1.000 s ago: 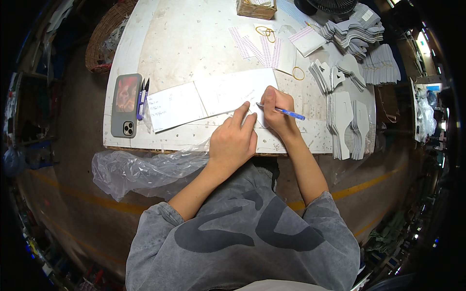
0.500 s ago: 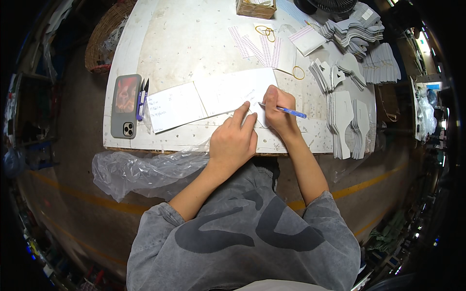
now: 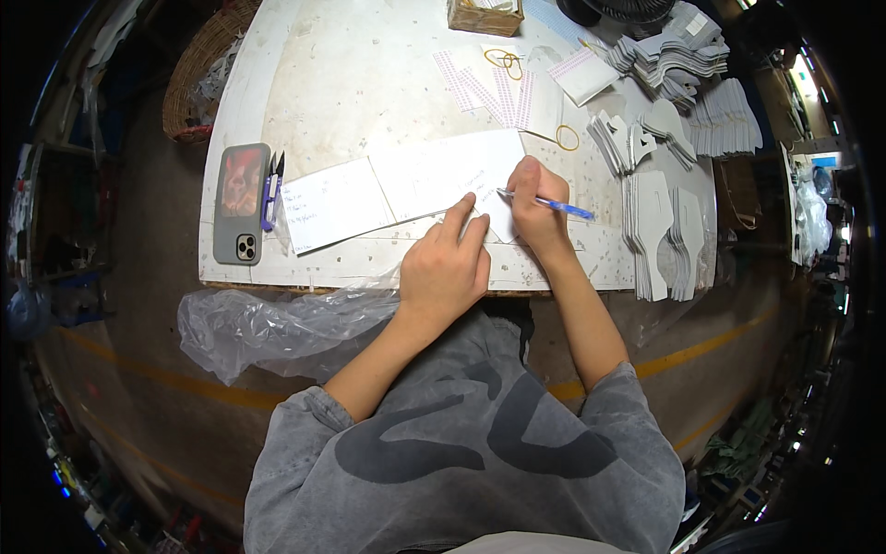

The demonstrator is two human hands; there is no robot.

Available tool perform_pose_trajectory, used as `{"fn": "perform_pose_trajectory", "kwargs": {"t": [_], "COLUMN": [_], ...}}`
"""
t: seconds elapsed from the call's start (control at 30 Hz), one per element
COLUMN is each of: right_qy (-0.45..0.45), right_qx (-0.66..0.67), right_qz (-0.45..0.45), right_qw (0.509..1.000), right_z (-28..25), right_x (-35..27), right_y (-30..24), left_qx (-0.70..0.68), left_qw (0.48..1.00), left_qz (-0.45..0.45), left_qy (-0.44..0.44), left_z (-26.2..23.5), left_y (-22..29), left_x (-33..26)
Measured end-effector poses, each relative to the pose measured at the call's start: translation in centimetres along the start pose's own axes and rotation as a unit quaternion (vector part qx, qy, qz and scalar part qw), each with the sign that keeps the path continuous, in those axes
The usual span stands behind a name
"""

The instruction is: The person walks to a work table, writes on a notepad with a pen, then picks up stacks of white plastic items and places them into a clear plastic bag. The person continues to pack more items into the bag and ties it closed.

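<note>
A white notebook (image 3: 434, 180) lies spread on the table, its left page (image 3: 337, 205) bearing lines of handwriting. My right hand (image 3: 540, 205) is closed round a blue pen (image 3: 577, 211), whose tip points at the right-hand page near some small writing. Flat on the lower edge of the same page rests my left hand (image 3: 448, 260), its fingers stretched out and holding nothing. Left of the notebook are a phone in a grey case (image 3: 238, 235) and a small pair of thread snips (image 3: 269, 194) with purple handles.
Stacks of grey-white card cutouts (image 3: 648, 235) fill the table's right side. Sticker sheets (image 3: 503, 97) and yellow rubber bands (image 3: 567, 138) lie beyond the notebook. A small box (image 3: 486, 17) stands at the back. Clear plastic (image 3: 268, 332) hangs off the front edge; a wicker basket (image 3: 189, 88) stands left.
My right hand has shifted slightly to the right with the pen, whose tip has moved a little along the page. My left hand stays in place.
</note>
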State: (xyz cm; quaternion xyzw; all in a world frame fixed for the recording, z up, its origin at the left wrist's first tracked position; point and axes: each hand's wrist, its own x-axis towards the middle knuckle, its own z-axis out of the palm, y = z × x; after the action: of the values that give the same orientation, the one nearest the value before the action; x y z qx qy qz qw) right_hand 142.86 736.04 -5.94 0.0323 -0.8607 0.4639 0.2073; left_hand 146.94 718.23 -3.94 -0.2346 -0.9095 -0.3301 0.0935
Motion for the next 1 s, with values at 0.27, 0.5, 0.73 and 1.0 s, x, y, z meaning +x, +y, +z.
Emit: {"fn": "perform_pose_trajectory", "kwargs": {"t": [0.27,0.5,0.73,1.0], "right_qy": [-0.023,-0.057,-0.056,-0.024], "right_qx": [0.042,0.010,0.013,-0.009], "right_qz": [0.040,0.053,0.049,0.040], "right_qw": [0.998,0.997,0.997,0.999], "right_z": [-0.5,-0.5,-0.3,-0.2], "right_x": [-1.4,-1.3,-1.3,-1.5], "right_y": [-0.7,-2.0,-1.7,-1.4], "left_qx": [-0.004,-0.003,-0.006,-0.001], "left_qw": [1.000,1.000,1.000,1.000], "left_qz": [0.007,-0.001,-0.002,0.001], "left_qy": [0.012,0.005,0.008,0.008], "left_z": [0.2,0.1,0.1,0.2], "left_y": [-0.1,-0.1,0.0,0.0], "left_x": [-0.2,-0.2,-0.1,-0.1]}}
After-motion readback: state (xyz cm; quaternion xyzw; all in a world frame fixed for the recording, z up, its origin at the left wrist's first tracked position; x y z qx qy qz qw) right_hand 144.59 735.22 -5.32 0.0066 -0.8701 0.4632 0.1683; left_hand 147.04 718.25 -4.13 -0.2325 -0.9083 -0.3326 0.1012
